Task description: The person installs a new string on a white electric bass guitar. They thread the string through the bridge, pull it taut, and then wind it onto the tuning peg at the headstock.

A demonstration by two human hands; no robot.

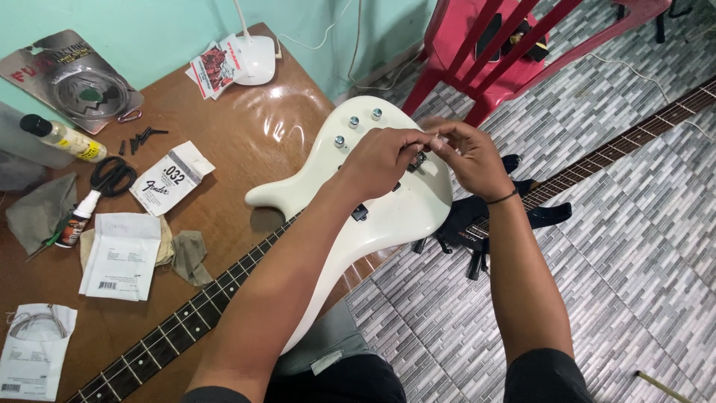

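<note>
Both hands, left (384, 160) and right (470, 158), pinch small hardware at white bass guitar (373, 224) bridge; fretboard appears unstrung, string packets (171, 179) opened on bench (246, 127)

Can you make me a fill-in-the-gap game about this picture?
1. Both hands are busy over a guitar whose body is ____ in colour.
2. The guitar lies on a brown ____.
3. The scissors have ____ handles.
4. The chair on the tiled floor is ____.

Missing words: white, table, black, red.
</note>
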